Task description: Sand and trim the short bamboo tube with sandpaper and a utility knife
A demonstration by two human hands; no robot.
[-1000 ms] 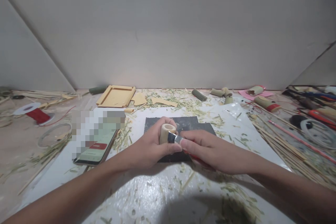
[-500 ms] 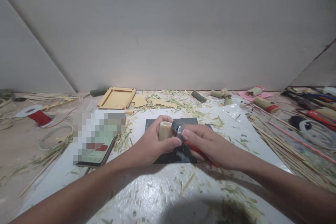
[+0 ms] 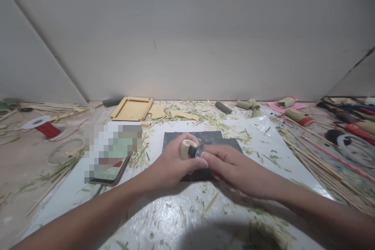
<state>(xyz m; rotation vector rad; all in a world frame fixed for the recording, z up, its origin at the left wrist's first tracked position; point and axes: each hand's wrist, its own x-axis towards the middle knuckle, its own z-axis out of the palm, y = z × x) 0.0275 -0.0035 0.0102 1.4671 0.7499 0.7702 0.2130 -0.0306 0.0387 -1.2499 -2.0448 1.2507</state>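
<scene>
My left hand point(image 3: 171, 166) is wrapped around a short pale bamboo tube point(image 3: 185, 148), holding it over a dark grey mat point(image 3: 211, 138). My right hand point(image 3: 231, 164) grips a red-handled knife point(image 3: 195, 151), whose blade rests against the tube's right side. Only a sliver of the red handle shows under my right fingers. Both hands touch at the thumbs above the mat's front part.
A phone point(image 3: 109, 164) lies left of the mat on white sheeting. A shallow wooden tray point(image 3: 131, 108) and a red thread spool point(image 3: 43, 127) sit further left. Bamboo pieces point(image 3: 249, 106), thin sticks point(image 3: 319, 164) and tools point(image 3: 351, 121) crowd the right. Shavings litter the surface.
The knife blade has slid along the tube's side, out and back again. My left hand has turned the tube slightly toward the right, and both hands shifted a little.
</scene>
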